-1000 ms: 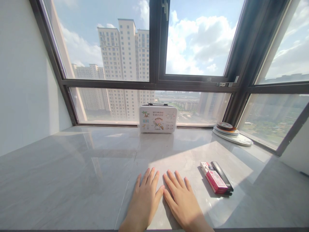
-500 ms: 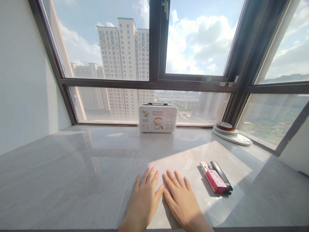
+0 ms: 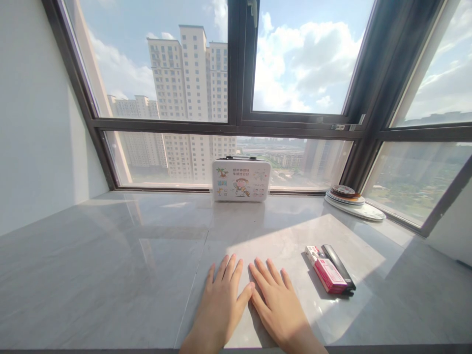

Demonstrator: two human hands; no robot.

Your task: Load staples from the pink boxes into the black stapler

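Note:
My left hand (image 3: 221,300) lies palm down on the grey marbled sill (image 3: 110,275), fingers spread, holding nothing. Beside it my right hand (image 3: 276,300) rests flat in the same way, also empty. The two thumbs touch or overlap between the hands. To the right of my right hand, in a patch of sunlight, are a pink and white staples box (image 3: 331,276) and a black stapler (image 3: 339,268), side by side. A smaller white box (image 3: 313,252) sits at the far end of the pink one.
A white case with cartoon prints (image 3: 241,182) stands upright against the window (image 3: 177,162) at the back. Several stacked round plates or mats (image 3: 356,209) lie in the back right corner. A white wall (image 3: 37,123) bounds the left side.

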